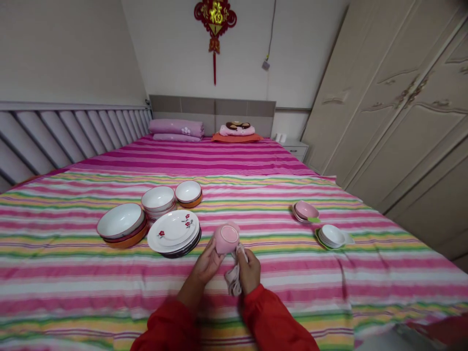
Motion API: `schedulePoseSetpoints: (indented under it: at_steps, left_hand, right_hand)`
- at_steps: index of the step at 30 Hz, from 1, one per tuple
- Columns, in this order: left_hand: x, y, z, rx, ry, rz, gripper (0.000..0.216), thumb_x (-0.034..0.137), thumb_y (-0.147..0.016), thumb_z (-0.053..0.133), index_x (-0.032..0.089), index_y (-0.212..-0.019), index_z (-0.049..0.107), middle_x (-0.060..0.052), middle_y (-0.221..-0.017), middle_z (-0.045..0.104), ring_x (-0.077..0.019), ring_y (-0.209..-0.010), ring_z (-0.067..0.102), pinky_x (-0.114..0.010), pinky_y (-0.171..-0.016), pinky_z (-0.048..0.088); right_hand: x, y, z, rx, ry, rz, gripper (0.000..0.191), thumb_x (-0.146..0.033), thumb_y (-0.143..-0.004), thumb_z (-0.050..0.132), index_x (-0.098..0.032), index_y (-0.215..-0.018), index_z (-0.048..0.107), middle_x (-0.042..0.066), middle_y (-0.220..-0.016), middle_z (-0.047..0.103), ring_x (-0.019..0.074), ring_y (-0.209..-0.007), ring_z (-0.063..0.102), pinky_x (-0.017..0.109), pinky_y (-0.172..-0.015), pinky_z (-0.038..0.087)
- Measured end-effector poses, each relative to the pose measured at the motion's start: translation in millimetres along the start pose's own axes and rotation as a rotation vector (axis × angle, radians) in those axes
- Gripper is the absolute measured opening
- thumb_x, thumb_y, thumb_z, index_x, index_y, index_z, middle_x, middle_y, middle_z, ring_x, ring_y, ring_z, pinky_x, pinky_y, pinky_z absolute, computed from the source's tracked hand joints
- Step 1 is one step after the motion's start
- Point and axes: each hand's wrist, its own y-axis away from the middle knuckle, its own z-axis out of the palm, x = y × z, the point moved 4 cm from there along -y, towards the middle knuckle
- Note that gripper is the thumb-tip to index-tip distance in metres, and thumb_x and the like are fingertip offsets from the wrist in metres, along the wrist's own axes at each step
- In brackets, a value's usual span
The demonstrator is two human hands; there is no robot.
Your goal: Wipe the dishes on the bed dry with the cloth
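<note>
Together, two hands (207, 262) grip one pink bowl (225, 239) and one cloth (233, 280) near one plate stack (174, 230).

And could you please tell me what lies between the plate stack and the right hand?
In the head view, the left hand, the pink bowl it holds, and a cloth hanging from the right hand lie there.

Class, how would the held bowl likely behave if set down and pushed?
The bowl is probably stiff, with no dent where the left hand grips. Its smooth-looking side could be slippery. On its foot ring, it should resist rolling.
</note>
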Motion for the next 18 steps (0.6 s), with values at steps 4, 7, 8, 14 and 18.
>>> schedulePoseSetpoints:
  at_steps: [4, 7, 8, 14, 18]
  left_hand:
    - [-3, -1, 2, -0.020, -0.010, -0.047, 0.052, 0.017, -0.092, 0.044, 0.028, -0.141, 0.033, -0.005, -0.128, 0.061, -0.0144, -0.111, 0.059, -0.031, -0.106, 0.034]
    - [-6, 0, 0, 0.013, -0.026, -0.083, 0.052, 0.014, -0.091, 0.045, 0.027, -0.140, 0.035, -0.006, -0.117, 0.067, -0.0135, -0.103, 0.063, -0.031, -0.104, 0.036]
    - [-7, 0, 1, 0.012, -0.035, -0.092, 0.051, 0.014, -0.091, 0.045, 0.026, -0.140, 0.037, -0.006, -0.115, 0.068, -0.0137, -0.101, 0.064, -0.031, -0.103, 0.037]
    - [-9, 4, 6, -0.024, -0.105, -0.109, 0.041, 0.010, -0.087, 0.048, 0.023, -0.126, 0.055, -0.005, -0.099, 0.073, -0.0120, -0.090, 0.067, -0.026, -0.094, 0.043]
    - [-3, 0, 6, -0.031, -0.280, 0.007, 0.034, 0.009, -0.087, 0.039, 0.013, -0.102, 0.069, -0.006, -0.081, 0.072, -0.0103, -0.081, 0.066, -0.019, -0.081, 0.047]
  right_hand:
    - [-16, 11, -5, -0.014, 0.124, -0.272, 0.027, -0.040, -0.088, 0.050, -0.017, -0.084, 0.066, 0.005, -0.081, 0.061, 0.0186, -0.080, 0.056, 0.031, -0.074, 0.045]
    - [-33, 1, -9, 0.055, 0.244, -0.486, 0.022, -0.030, -0.090, 0.047, -0.018, -0.099, 0.063, 0.008, -0.094, 0.061, 0.0205, -0.092, 0.054, 0.035, -0.082, 0.044]
    - [-39, -5, -7, 0.052, 0.299, -0.534, 0.022, -0.029, -0.091, 0.046, -0.018, -0.101, 0.062, 0.009, -0.097, 0.061, 0.0211, -0.094, 0.053, 0.037, -0.084, 0.043]
    - [-64, -34, 32, -0.191, 0.561, -0.672, 0.027, -0.020, -0.092, 0.038, -0.016, -0.097, 0.064, 0.010, -0.094, 0.062, 0.0226, -0.096, 0.051, 0.041, -0.088, 0.044]
    - [-51, -16, 51, -0.334, 0.674, -0.835, 0.031, -0.015, -0.088, 0.043, -0.013, -0.111, 0.062, 0.014, -0.112, 0.062, 0.0251, -0.110, 0.050, 0.043, -0.095, 0.043]
